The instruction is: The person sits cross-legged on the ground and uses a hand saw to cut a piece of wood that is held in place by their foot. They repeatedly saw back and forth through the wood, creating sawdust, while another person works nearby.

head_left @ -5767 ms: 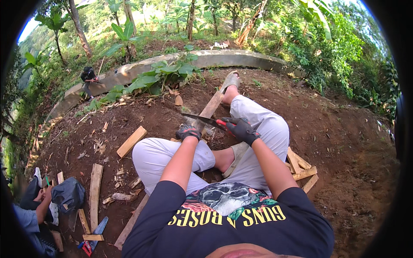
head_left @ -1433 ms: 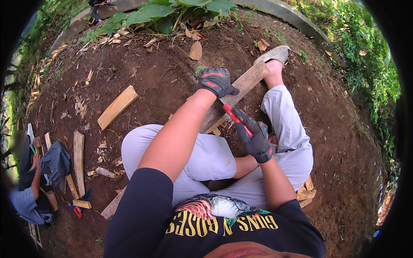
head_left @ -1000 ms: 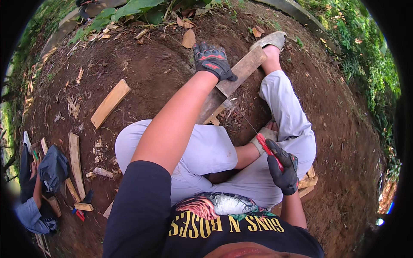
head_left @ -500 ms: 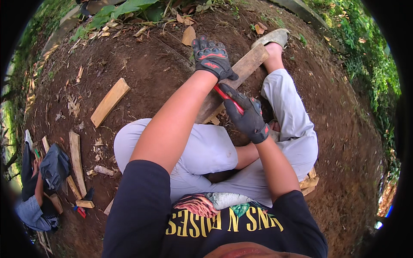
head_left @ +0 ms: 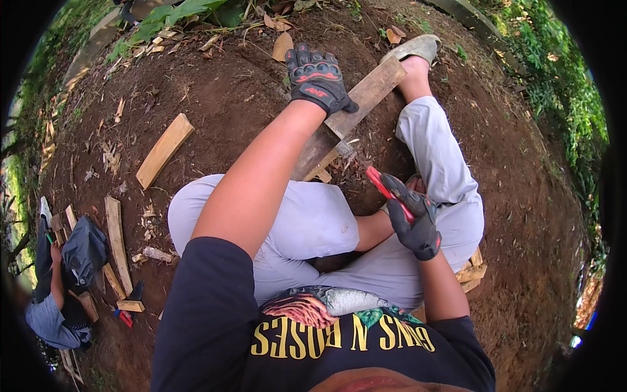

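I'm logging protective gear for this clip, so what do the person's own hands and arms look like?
Both hands wear black padded work gloves with red accents: the left hand shows red knuckle panels, the right hand a dark cuff. Forearms are bare below the short sleeves of a black T-shirt.

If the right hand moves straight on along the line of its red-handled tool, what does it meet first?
Probably the wooden plank. The right hand aims its red-handled tool up and left, toward the plank's chipped lower end, which the left hand steadies higher up. Depth is unclear.
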Tool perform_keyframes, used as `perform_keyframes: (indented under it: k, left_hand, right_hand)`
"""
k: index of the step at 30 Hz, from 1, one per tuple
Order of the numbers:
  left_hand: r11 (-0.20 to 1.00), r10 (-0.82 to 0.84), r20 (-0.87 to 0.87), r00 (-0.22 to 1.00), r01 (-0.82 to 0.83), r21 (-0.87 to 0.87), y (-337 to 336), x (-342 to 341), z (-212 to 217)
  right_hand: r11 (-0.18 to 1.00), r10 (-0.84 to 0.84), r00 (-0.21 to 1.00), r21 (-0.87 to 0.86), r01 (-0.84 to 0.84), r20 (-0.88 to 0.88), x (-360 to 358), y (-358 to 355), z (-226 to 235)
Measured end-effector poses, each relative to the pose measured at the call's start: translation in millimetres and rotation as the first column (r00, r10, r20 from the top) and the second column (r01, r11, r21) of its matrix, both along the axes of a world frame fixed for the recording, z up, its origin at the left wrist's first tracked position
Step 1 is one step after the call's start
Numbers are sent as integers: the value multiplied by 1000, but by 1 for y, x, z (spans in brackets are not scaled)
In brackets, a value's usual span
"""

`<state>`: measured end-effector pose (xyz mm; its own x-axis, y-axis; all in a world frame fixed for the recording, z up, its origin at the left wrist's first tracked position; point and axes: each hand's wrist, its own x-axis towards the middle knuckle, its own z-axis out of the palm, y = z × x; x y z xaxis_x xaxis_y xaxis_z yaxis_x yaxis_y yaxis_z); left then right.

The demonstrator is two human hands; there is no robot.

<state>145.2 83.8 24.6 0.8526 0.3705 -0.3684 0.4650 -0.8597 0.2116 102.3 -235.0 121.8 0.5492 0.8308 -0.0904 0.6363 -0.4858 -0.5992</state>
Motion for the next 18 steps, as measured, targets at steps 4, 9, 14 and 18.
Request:
perform_keyframes:
  k: [4, 9, 14, 18]
  left_hand:
    - [1000, -28, -73, 997, 27, -14, 5, 6, 9]
    - [1000, -27, -4, 1000, 27, -13, 7, 4, -4]
    - [999, -31, -25, 999, 31, 29, 11, 1, 5]
    - [997, -27, -62, 998, 31, 63, 3, 8, 14]
  right_hand:
    - [991, -124, 965, -83, 107, -231, 4, 74, -24]
    - [993, -111, 983, 13, 114, -144, -1, 52, -33]
    - [993, -112, 985, 11, 114, -135, -19, -41, 39]
    - [966, -158, 969, -232, 112, -188, -17, -46, 73]
